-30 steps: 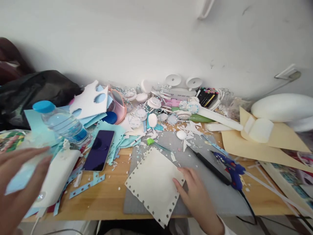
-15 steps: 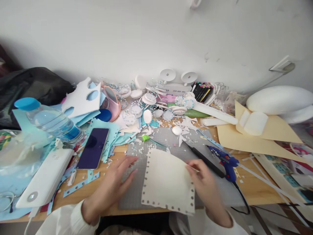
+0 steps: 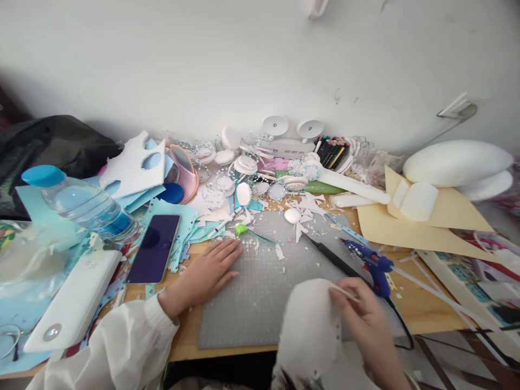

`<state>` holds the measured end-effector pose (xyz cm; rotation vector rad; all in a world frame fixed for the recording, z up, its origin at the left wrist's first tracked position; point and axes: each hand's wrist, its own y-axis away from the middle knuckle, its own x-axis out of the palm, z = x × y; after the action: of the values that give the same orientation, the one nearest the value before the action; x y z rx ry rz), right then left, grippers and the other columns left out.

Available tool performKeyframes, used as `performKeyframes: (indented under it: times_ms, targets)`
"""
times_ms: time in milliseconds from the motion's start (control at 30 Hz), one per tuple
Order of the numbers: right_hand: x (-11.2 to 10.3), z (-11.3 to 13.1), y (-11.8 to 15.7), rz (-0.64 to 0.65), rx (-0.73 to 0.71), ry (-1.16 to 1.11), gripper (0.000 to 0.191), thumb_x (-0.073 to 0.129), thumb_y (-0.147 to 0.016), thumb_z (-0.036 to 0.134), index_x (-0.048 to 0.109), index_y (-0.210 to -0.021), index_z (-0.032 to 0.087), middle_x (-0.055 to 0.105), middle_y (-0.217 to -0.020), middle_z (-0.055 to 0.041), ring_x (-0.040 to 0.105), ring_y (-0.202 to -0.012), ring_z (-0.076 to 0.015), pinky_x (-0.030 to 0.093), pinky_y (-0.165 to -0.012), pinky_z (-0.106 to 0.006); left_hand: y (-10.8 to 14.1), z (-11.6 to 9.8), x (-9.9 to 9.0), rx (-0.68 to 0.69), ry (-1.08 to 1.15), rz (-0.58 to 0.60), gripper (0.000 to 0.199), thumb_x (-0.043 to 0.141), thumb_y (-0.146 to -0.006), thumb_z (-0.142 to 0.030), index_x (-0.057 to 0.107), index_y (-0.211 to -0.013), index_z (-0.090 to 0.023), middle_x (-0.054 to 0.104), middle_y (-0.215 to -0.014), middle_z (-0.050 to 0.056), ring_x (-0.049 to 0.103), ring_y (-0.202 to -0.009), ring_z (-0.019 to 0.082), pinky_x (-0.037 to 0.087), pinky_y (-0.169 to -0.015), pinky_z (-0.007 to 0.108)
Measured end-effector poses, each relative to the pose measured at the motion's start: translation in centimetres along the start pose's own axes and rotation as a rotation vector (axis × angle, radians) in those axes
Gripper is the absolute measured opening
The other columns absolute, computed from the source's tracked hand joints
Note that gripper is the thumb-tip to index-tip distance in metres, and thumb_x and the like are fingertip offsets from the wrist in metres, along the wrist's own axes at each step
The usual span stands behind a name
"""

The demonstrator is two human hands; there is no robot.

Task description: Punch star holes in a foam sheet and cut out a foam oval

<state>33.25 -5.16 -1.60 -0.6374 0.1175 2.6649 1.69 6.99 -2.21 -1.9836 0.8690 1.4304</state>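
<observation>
My left hand [image 3: 209, 276] lies flat, palm down, across the left edge of the grey cutting mat [image 3: 239, 319], its fingers spread and holding nothing. At the mat's lower right, my right hand [image 3: 363, 314] pinches the edge of a white sheet [image 3: 311, 325], which is curved and hangs over the table's front edge. Small dark holes show along part of its border. The sheet is blurred by motion. Beyond the hands, white scraps [image 3: 280, 252], a small white oval piece [image 3: 292, 216] and a bright green piece [image 3: 241, 229] lie on the mat.
A blue glue gun [image 3: 371, 262] and a black pen-like tool [image 3: 339, 260] lie right of the mat. On the left are a phone [image 3: 154, 249], a white power bank [image 3: 75, 300] and a water bottle [image 3: 87, 203]. White discs and markers [image 3: 333, 153] crowd the back.
The white sheet has moved right and toward the front edge with my right hand, bending as it goes. My left hand has moved slightly forward and now rests flat on the mat.
</observation>
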Motion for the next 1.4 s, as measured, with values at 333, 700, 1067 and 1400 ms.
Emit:
performKeyframes:
  times_ms: [333, 700, 1067, 1400]
  targets:
    - [7.6, 0.7, -1.3, 0.289, -0.123, 0.049, 0.019, 0.05, -0.089, 0.039, 0.053, -0.085, 0.021, 0.063, -0.079, -0.0026, 0.062, -0.076, -0.0184, 0.049, -0.068, -0.028, 2.2, -1.6, 0.1, -0.411, 0.816, -0.081, 0.032, 0.051, -0.091, -0.037, 0.063, -0.115, -0.02, 0.071, -0.109, 0.007, 0.067, -0.097, 0.021, 0.055, -0.083, 0.033]
    - [6.1, 1.8, -5.6, 0.237, -0.398, 0.197, 0.01, 0.047, -0.092, 0.029, 0.053, -0.097, 0.022, 0.064, -0.11, -0.0103, 0.061, -0.103, -0.0224, 0.048, -0.092, -0.04, 2.7, -0.6, -0.1, -0.376, 0.779, -0.121, 0.02, 0.053, -0.089, -0.026, 0.069, -0.099, -0.02, 0.073, -0.098, 0.004, 0.066, -0.087, 0.019, 0.05, -0.075, 0.027]
    - [7.9, 6.1, -6.3, 0.64, -0.648, 0.445, 0.008, 0.051, -0.094, 0.021, 0.058, -0.097, 0.021, 0.064, -0.097, -0.0049, 0.059, -0.094, -0.02, 0.046, -0.085, -0.034, 2.1, -0.7, -0.4, -0.221, 0.651, -0.189, 0.021, 0.052, -0.091, -0.019, 0.07, -0.1, -0.021, 0.074, -0.098, 0.003, 0.068, -0.091, 0.018, 0.051, -0.082, 0.028]
    - [13.8, 8.0, -10.7, 0.598, -0.734, 0.502, 0.03, 0.056, -0.087, 0.011, 0.055, -0.116, 0.019, 0.056, -0.115, -0.0109, 0.055, -0.11, -0.0248, 0.045, -0.092, -0.038, 1.4, -2.5, -0.3, -0.196, 0.749, -0.147, 0.022, 0.053, -0.09, -0.021, 0.07, -0.103, -0.021, 0.074, -0.101, 0.004, 0.068, -0.091, 0.018, 0.052, -0.083, 0.028]
